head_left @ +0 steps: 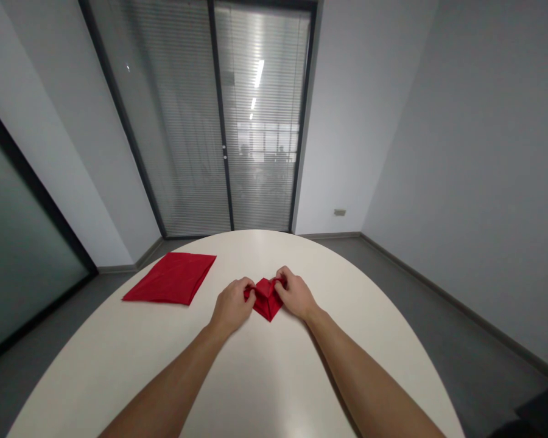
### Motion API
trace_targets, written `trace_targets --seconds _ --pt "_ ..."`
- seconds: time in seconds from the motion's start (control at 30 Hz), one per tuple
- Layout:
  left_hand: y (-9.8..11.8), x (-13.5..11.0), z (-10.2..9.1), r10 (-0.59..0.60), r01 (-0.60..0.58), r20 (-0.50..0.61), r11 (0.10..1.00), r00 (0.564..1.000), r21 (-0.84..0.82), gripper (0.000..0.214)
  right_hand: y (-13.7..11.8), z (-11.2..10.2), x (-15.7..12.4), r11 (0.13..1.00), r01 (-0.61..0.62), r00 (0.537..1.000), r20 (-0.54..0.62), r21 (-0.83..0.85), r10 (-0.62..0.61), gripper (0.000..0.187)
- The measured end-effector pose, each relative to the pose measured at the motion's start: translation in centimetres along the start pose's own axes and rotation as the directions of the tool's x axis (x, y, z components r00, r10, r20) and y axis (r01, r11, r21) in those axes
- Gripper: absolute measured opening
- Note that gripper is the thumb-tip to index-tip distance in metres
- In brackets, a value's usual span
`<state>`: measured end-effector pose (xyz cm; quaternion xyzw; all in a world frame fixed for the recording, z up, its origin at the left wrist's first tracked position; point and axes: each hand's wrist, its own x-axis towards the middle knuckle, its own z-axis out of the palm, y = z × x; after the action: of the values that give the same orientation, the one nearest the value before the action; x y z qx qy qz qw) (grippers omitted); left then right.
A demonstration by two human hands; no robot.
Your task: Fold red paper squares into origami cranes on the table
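A small red napkin (268,300), folded into a shape with a point toward me, lies at the middle of the table; whether it is cloth or soft paper I cannot tell. My left hand (234,304) pinches its left corner between thumb and fingers. On the opposite side, my right hand (296,293) is closed on the right corner. A crease runs down the centre of the napkin, and the fingers cover both its side corners.
To the left on the round white table (251,377) lies a larger flat red napkin (171,280), folded in layers. Past the table's far edge stand a glass door with blinds (260,182) and a wall with an outlet (340,212). Something dark (541,407) shows at the lower right.
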<state>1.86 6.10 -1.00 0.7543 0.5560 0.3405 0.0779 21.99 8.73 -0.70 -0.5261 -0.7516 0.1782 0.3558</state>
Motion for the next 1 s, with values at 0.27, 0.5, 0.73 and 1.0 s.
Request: trace_targets --seconds 0.27,0.5,0.73,1.0 --pt "0.15 0.19 0.05 -0.091 0.092 -0.038 0.996 0.995 0.003 0.009 0.12 0.12 -0.16 0.999 0.026 0.999 0.023 0.043 -0.027 0.029" --pt "0.17 0.33 0.07 -0.143 0.146 -0.066 0.988 0.987 0.041 0.009 -0.23 -0.3 -0.15 0.996 0.083 0.994 0.064 0.018 -0.084 0.029" --pt "0.14 0.17 0.16 -0.132 0.134 -0.089 0.991 0.987 0.023 0.003 -0.19 -0.05 -0.02 0.998 0.045 0.999 0.03 -0.031 -0.045 0.012" --pt "0.31 0.13 0.24 -0.143 0.145 -0.092 0.989 0.985 0.011 0.006 -0.04 0.39 0.18 0.994 0.072 0.996 -0.054 -0.077 -0.076 0.011"
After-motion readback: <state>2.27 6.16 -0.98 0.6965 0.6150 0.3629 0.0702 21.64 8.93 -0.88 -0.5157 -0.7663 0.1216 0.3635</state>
